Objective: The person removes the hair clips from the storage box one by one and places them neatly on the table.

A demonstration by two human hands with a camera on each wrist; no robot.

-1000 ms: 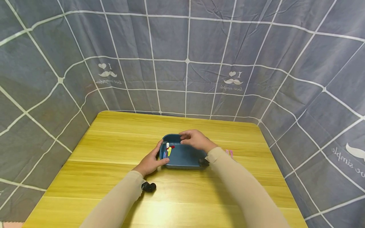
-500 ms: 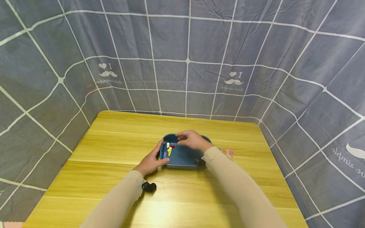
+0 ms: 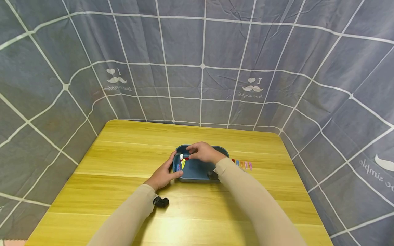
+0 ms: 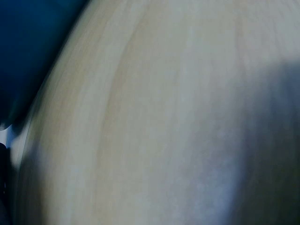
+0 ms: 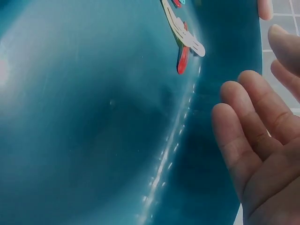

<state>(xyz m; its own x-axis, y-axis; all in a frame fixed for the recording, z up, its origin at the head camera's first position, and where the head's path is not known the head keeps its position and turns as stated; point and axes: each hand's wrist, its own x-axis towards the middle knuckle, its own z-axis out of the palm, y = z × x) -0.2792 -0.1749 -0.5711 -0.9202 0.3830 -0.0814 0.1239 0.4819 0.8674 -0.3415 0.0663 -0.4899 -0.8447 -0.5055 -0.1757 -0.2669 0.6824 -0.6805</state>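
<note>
A dark blue plastic basin [image 3: 200,171] stands on the table, its left end gripped by my left hand [image 3: 163,174], with the fingers along the outer side and the thumb at the near corner. Inside at that end lie snap hair clips: a white one [image 3: 181,156], a red one [image 3: 186,158], a yellow one [image 3: 183,164] and a blue one [image 3: 178,167]. My right hand [image 3: 204,152] hovers over the basin, fingertips close to the red clip in the head view. In the right wrist view its loosely bent fingers [image 5: 229,126] hold nothing visible, apart from the crossed clips.
On the wooden table [image 3: 123,153], right of the basin, a row of several hair clips [image 3: 241,164] lies partly behind my right sleeve. A black wrist camera [image 3: 161,202] sits under my left cuff. A grey checked curtain [image 3: 184,82] surrounds the table.
My right hand has moved left across the basin toward the clips inside. More of the clip row on the table shows beside the sleeve. My left hand has stayed at the basin's left end.
</note>
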